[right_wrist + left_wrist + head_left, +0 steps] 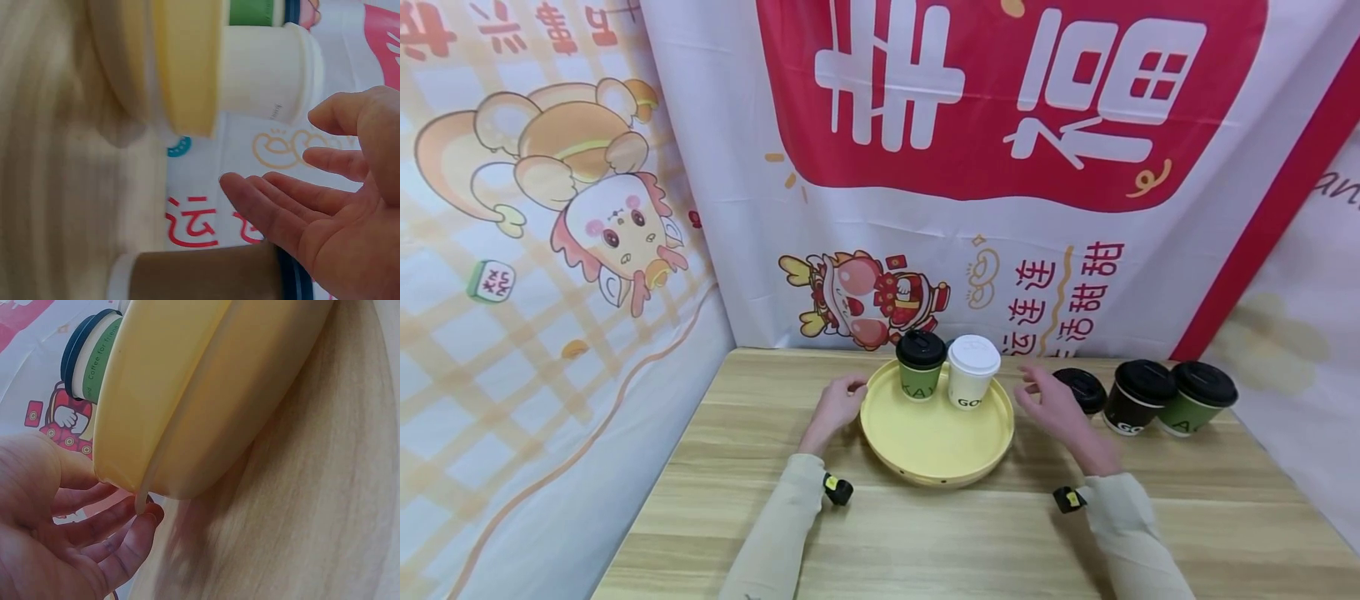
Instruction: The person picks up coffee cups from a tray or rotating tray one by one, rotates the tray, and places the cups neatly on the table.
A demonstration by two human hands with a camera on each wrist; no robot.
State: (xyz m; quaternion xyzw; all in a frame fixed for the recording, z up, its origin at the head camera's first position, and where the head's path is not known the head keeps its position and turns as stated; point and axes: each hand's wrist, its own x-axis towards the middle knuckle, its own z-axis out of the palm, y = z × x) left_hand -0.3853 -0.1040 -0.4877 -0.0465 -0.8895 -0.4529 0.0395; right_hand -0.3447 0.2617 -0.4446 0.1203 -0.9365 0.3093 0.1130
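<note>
A round yellow tray (932,446) stands on the wooden table, bearing a green paper cup (917,382) with a black lid and a white cup (967,385) with a white lid. At the tray's left side, my left hand (837,407) holds the edge. Its thumb lies by the side wall and its fingertips reach under the thin lip (144,494), as the left wrist view shows. My right hand (1060,408) is apart from the tray on the right, fingers spread and holding nothing. A brown cup (206,275) with a dark lid is close beside that hand.
Right of my right hand, a black-lidded cup (1081,388), a dark cup (1129,407) and another green cup (1189,408) stand in a row. Printed cloth (737,250) hangs behind the table (925,542) and along both sides.
</note>
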